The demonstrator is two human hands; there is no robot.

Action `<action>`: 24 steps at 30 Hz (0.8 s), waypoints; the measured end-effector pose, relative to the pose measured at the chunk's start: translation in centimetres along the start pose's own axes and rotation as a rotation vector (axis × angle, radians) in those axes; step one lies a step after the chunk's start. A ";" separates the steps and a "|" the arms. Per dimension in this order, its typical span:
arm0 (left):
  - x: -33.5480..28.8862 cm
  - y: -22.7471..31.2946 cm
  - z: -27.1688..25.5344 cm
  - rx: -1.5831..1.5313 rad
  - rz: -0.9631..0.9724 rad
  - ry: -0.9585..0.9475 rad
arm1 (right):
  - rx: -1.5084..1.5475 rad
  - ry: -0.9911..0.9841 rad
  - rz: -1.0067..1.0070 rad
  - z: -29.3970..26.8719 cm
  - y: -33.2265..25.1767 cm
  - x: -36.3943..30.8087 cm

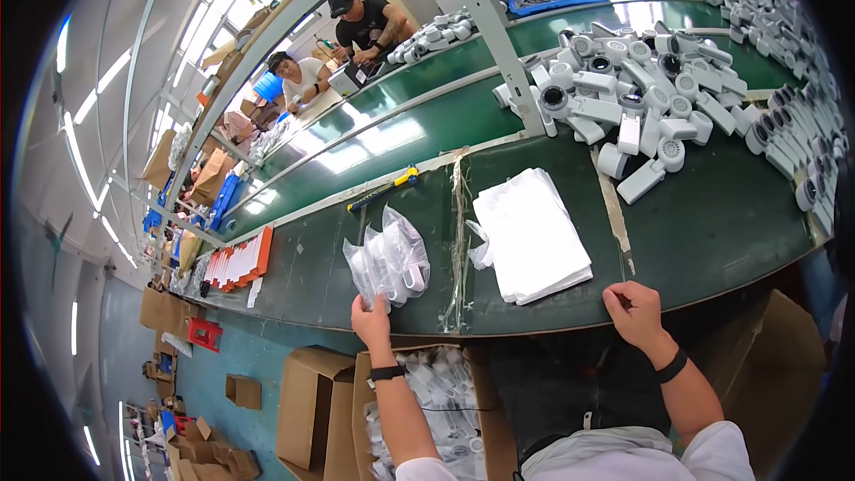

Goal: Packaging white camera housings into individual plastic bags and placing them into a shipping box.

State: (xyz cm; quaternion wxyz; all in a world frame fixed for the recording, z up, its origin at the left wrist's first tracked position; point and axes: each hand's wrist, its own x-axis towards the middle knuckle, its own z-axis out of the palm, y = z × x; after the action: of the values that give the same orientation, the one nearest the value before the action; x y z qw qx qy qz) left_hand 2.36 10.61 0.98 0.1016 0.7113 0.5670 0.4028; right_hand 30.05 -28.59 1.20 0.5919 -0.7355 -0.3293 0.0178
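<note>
Several white devices in clear plastic bags [392, 258] lie together near the front edge of the dark table. My left hand [372, 319] is closed on the near end of these bags, thumb and fingers pinching the plastic. To their right lies a stack of thin white bags or sheets [533, 239], with a crumpled piece of clear plastic at its left side. My right hand [637, 312] is loosely curled at the table edge, right of the stack. Nothing shows in its fingers.
A large heap of white handheld devices with round heads, like small fans [659, 80], covers the right rear. A yellow-and-black tool [383, 189] and orange-and-white cards [240, 260] lie leftward. Below stands a carton [363, 419] of bagged pieces. Co-workers sit beyond the green conveyor [383, 138].
</note>
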 end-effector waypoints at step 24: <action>-3.4 3.0 -4.1 -0.182 -0.064 0.066 | -0.006 0.018 -0.066 -0.5 -0.1 -0.5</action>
State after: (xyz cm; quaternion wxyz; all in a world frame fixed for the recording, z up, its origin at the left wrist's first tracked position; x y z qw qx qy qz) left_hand 1.65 5.33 3.93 0.1600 0.6671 0.5533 0.4725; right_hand 29.79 -29.24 1.27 0.5930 -0.7260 -0.3483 -0.0094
